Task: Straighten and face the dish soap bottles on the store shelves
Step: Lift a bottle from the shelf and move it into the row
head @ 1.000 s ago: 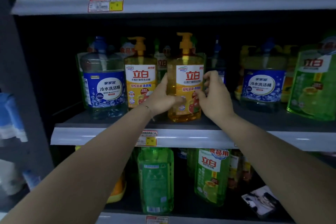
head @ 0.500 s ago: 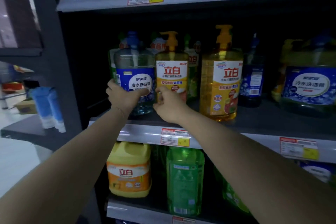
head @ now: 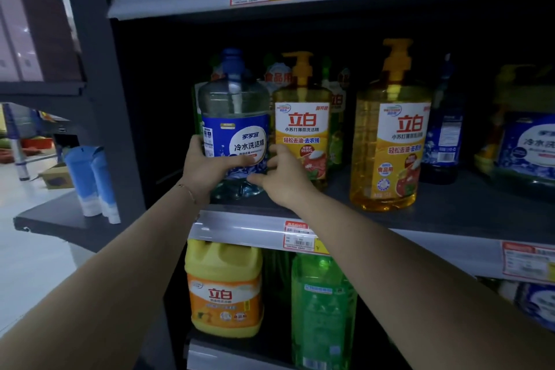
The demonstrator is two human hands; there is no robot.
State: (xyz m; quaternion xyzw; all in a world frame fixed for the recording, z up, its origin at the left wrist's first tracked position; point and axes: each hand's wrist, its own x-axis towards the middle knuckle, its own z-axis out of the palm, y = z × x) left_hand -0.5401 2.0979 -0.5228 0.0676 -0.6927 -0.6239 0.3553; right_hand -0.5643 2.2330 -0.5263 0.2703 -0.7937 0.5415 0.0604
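A clear bottle with a blue label and blue cap (head: 235, 117) stands at the left end of the middle shelf (head: 390, 219), label facing me. My left hand (head: 207, 168) wraps its lower left side, thumb across the front. My right hand (head: 285, 177) touches its lower right side, fingers spread between it and a yellow pump bottle (head: 301, 126) just to the right. A larger yellow pump bottle (head: 390, 141) stands apart further right, label facing forward.
Green bottles crowd behind the front row. A dark blue bottle (head: 443, 135) and another blue-label jug (head: 528, 147) stand at the right. Below are a yellow jug (head: 225, 288) and a green bottle (head: 322, 309). The grey shelf upright (head: 102, 99) is at left, with blue tubes (head: 90, 180) beyond.
Both hands left the large yellow pump bottle and moved left to the blue-label bottle. My view swung left and drew closer to the shelf.
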